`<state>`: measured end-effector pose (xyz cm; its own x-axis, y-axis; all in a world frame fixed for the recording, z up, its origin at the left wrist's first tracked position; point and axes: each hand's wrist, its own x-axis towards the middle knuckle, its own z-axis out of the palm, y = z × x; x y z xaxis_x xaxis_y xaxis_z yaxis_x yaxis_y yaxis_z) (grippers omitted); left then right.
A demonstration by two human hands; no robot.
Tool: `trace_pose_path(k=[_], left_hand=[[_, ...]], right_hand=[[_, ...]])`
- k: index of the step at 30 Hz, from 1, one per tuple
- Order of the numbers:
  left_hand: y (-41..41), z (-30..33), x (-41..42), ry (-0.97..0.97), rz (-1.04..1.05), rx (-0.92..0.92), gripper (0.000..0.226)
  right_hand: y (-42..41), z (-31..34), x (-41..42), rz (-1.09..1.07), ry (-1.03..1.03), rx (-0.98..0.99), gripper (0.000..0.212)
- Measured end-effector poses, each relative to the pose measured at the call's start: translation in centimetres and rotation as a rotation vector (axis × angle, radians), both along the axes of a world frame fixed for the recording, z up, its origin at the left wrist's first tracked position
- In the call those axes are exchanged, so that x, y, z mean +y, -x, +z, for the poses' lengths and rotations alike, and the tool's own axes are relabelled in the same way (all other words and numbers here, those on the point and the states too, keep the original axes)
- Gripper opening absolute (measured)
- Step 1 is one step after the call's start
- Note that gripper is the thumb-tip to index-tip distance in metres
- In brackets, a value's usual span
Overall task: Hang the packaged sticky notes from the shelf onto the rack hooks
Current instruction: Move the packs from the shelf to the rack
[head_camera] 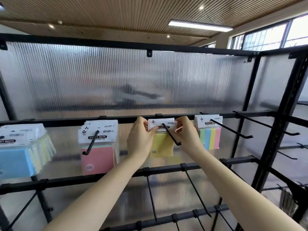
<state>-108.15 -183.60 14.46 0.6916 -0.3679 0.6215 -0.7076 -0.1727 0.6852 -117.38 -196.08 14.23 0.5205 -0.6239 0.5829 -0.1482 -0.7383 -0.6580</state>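
Black bars of the display rack (166, 170) crossed low before us, with bare hooks (196, 194) slanting down from the nearest rails; our two forearms reached up over them toward the upper rail. Our left hand (141, 135) pinched the left edge of the white header card of a yellow sticky note pack (162, 144), thumb and fingers curled on the card, so that grip held the pack; our right hand (186, 132) pinched the card's right edge in the same way, and that grip too was closed on the pack. Between our hands the pack hung on a black hook (171, 135), whose rod passed through the card and ended in an upturned tip in front of the yellow pad; the pack sat far back on the rod, close to the rail.

On the hook to the left hung a stack of pink sticky note packs (98, 155); farther left, at the edge of view, a blurred bunch of blue packs (18, 160) hung from the same rail. On the hook to the right hung striped packs (210, 137) in green, blue, yellow and pink; beyond them bare hooks (275, 129) stuck out by the black upright (283, 114).

Behind the whole rack stood a ribbed translucent panel (125, 80); above it we saw a slatted wooden ceiling (116, 14) with a long lamp (200, 25), and windows (270, 35) at the upper right.
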Motion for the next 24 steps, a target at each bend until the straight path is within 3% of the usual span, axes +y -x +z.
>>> trace_pose_path(k=[5,10,14,19,24], left_hand=[[-0.9,-0.9,-1.3,0.002,0.003,0.198,0.033],[-1.1,-3.0,-0.6,-0.001,0.002,0.204,0.029],[-0.5,-5.8,1.3,-0.166,0.002,0.265,0.028],[1.5,-9.6,4.7,-0.281,-0.043,0.315,0.023],[3.9,-11.6,9.7,-0.354,0.082,0.265,0.022]], right_hand=[[0.0,-0.2,-0.4,-0.015,-0.055,0.028,0.032],[0.9,-2.1,-0.7,0.025,-0.126,0.025,0.027],[2.5,-5.1,-1.0,0.079,-0.212,0.179,0.027],[5.0,-9.7,0.8,0.233,-0.142,0.463,0.012],[4.1,-10.6,6.2,0.418,-0.013,0.506,0.012]])
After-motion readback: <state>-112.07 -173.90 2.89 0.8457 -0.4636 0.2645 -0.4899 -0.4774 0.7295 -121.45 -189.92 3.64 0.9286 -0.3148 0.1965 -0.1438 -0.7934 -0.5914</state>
